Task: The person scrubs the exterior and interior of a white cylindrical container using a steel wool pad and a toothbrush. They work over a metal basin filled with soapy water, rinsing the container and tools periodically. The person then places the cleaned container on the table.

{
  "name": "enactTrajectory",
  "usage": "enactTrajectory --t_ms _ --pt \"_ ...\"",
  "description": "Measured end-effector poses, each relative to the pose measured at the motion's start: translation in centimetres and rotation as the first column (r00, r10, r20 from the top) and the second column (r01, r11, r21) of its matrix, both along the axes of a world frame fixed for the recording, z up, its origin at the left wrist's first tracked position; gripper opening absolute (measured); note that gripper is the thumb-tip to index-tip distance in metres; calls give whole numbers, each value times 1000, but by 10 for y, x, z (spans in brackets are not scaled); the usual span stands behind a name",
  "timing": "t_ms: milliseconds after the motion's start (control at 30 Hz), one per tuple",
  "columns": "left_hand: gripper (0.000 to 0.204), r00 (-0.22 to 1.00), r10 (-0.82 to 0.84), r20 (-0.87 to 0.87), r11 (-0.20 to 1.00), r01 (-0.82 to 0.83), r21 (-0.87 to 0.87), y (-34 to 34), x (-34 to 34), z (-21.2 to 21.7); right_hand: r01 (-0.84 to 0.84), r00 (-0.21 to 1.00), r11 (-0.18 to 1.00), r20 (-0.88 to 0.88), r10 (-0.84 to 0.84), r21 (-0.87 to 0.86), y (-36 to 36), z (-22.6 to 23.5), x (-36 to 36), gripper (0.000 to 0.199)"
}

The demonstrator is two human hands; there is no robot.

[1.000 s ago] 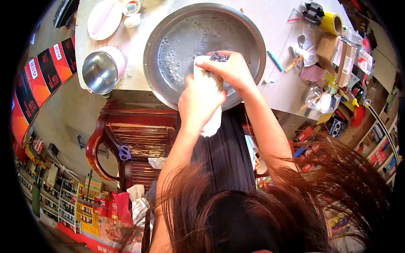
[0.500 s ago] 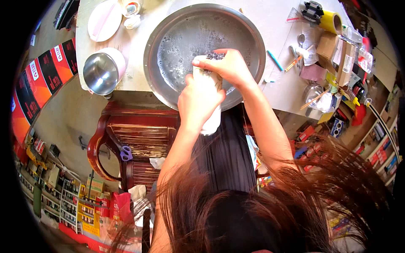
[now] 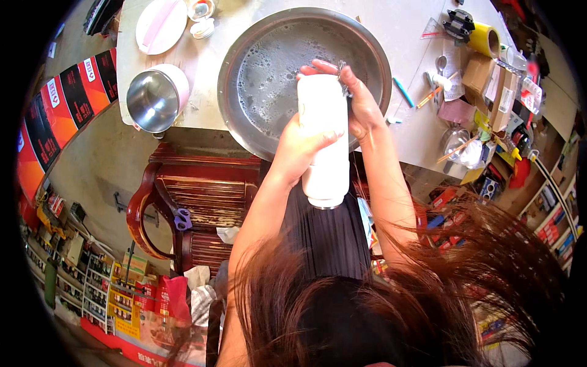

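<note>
**Scouring step apparently in hand**

A white cylindrical bottle (image 3: 324, 168) is held over the near edge of a round grey metal basin (image 3: 228, 98), gripped around its middle by the fingers of the left hand (image 3: 296, 147). A silvery tangled scourer (image 3: 343, 72) is held by the curled right hand (image 3: 365, 104) beside its far end. Next, steady rubbing seems called for.

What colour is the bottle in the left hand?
The bottle is mostly white, best seen in the head view, with the left hand around it.
</note>
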State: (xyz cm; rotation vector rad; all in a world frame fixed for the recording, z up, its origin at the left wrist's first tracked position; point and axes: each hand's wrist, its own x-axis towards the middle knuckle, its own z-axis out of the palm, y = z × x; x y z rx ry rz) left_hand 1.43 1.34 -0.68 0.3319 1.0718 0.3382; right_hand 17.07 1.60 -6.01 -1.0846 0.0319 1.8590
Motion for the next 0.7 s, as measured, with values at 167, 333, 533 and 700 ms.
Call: enactTrajectory --t_ms 167,333,533,700 --pt "64 778 -329 -535 848 493 196 -3 2 -11 -132 943 984 292 162 -119 1 9 -3 49" --pt "67 370 -472 -801 587 809 28 11 10 11 -432 610 860 615 499 -270 13 8 -6 41" --pt "70 999 -36 26 998 34 43 -10 -16 -3 -118 991 991 -55 122 63 -7 -17 6 65" --pt "66 983 64 170 990 -40 -137 -10 -17 -4 -101 983 990 -144 114 100 -3 -9 -1 72"
